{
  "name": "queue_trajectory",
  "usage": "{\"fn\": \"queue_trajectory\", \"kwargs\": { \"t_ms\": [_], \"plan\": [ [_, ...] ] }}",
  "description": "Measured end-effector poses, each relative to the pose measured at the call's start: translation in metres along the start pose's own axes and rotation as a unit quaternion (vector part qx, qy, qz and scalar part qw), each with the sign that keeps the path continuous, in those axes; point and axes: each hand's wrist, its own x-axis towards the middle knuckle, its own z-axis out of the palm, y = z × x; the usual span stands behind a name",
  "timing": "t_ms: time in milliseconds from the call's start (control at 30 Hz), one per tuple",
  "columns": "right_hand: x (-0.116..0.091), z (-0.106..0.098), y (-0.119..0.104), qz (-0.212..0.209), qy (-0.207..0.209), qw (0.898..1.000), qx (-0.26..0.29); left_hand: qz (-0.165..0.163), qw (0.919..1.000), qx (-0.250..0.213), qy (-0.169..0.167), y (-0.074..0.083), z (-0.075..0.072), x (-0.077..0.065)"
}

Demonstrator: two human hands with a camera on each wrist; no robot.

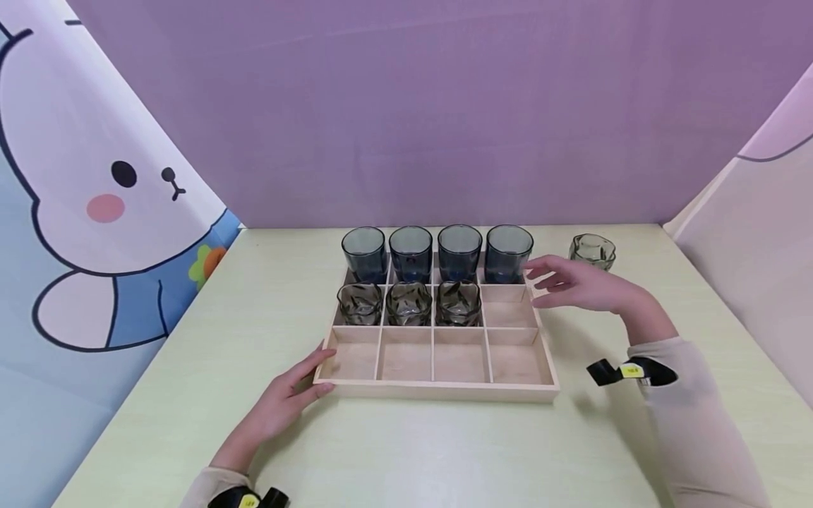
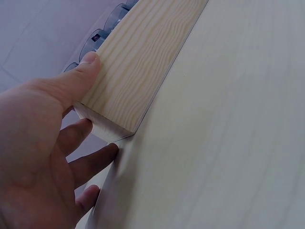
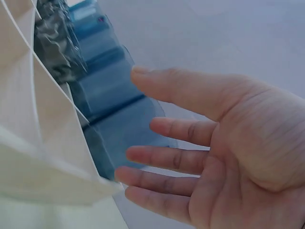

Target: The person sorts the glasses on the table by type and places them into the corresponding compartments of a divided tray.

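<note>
A wooden compartment tray (image 1: 438, 389) lies on the table. Blue glasses (image 1: 509, 255) fill its back row, and three grey, wavy-sided glasses (image 1: 409, 305) stand in the middle row, whose right compartment is bare, like the front row. My left hand (image 1: 279, 402) holds the tray's front left corner; in the left wrist view the thumb (image 2: 88, 71) lies against the front wall, fingers around the corner. My right hand (image 1: 581, 286) is beside the tray's right edge, close to the rightmost blue glass, fingers spread and loosely bent. In the right wrist view nothing is in its palm (image 3: 257, 152).
Behind my right hand, a clear greenish wavy glass (image 1: 593, 250) stands on the table (image 1: 438, 451), partly hidden. A purple cloth backdrop (image 1: 444, 120) rises at the table's back edge. A cartoon-printed cloth (image 1: 82, 233) hangs at the left.
</note>
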Motion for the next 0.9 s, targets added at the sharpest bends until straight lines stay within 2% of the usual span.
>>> {"fn": "queue_trajectory", "kwargs": {
  "t_ms": [367,500,633,700,767,833,900],
  "plan": [
    [-0.016,-0.018,0.025,0.06,0.061,0.996,-0.027,0.0,1.0,0.009,-0.001,-0.004,0.001,0.0],
    [-0.019,-0.023,0.042,0.073,0.113,0.991,-0.026,0.001,0.9999,0.012,0.0,-0.004,0.001,0.0],
    [-0.021,-0.025,0.056,0.053,0.189,0.98,0.034,0.008,0.9999,0.009,0.002,-0.003,0.001,0.0],
    [-0.022,-0.025,0.061,0.035,0.23,0.97,0.072,0.007,1.0,0.007,0.002,-0.003,0.001,0.0],
    [-0.021,-0.024,0.066,0.007,0.274,0.952,0.135,0.006,1.0,0.004,0.002,-0.002,0.001,0.0],
    [-0.019,-0.023,0.07,-0.021,0.322,0.925,0.202,0.005,1.0,0.001,0.002,-0.002,0.001,0.0],
    [-0.016,-0.021,0.073,-0.047,0.375,0.885,0.271,0.005,1.0,0.002,0.002,-0.002,0.001,0.0]
  ]
}}
